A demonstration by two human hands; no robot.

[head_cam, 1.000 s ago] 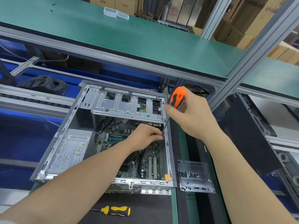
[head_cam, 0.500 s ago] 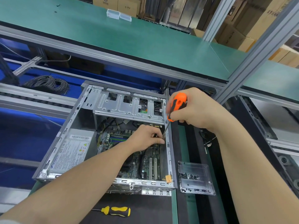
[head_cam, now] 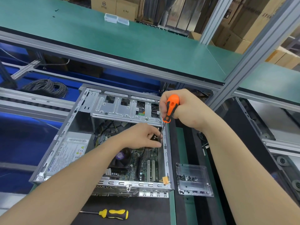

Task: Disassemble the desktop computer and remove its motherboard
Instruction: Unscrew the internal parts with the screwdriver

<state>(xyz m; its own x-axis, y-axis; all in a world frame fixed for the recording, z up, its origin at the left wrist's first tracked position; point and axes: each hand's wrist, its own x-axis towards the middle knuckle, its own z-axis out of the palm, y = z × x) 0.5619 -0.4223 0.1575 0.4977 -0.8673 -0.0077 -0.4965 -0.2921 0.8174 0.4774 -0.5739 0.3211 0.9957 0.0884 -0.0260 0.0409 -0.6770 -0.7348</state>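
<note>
Judged step: loosening a mounting screw, right hand (head_cam: 183, 109) clamped round orange-handled screwdriver (head_cam: 171, 108), tip down inside open desktop case (head_cam: 167, 159); left hand (head_cam: 142, 137) at the tip, fingertips (head_cam: 159, 144) together, hold unclear. Below, motherboard (head_cam: 146, 166) seated on case floor. Next: steady lift of freed screw into clear tray (head_cam: 194, 169) beside case, holding black screws (head_cam: 186, 178).

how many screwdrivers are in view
2. The orange screwdriver is gripped in the right hand, its tip down inside the computer case. The yellow screwdriver lies on the black mat in front of the case. Others may be hidden.
</note>
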